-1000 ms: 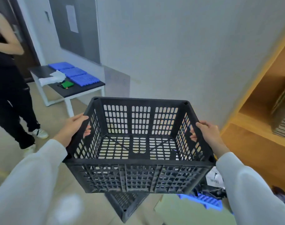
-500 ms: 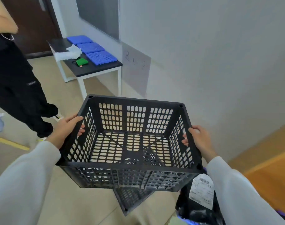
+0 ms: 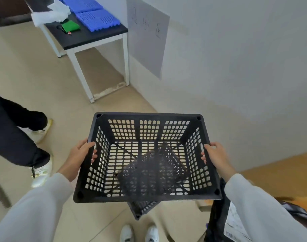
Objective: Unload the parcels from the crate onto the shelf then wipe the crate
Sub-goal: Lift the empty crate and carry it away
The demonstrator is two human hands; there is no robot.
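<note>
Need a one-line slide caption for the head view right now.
Both hands, left and right, grip an empty black crate above a second crate.

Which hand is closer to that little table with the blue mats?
Left. The left hand grips the crate on the side facing the table. The right hand grips the opposite side, farther from it.

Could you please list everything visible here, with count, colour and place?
crate: one, black, empty, held over the floor
second crate: one, black, floor beneath
parcel: one, black, white label, lower right
table: one, black top, white legs, upper left
blue mats: several, on table
white cloth: one, on table
green item: one, on table
bystander's legs: black trousers, left
left hand: grips crate's left wall
right hand: grips right wall
</note>
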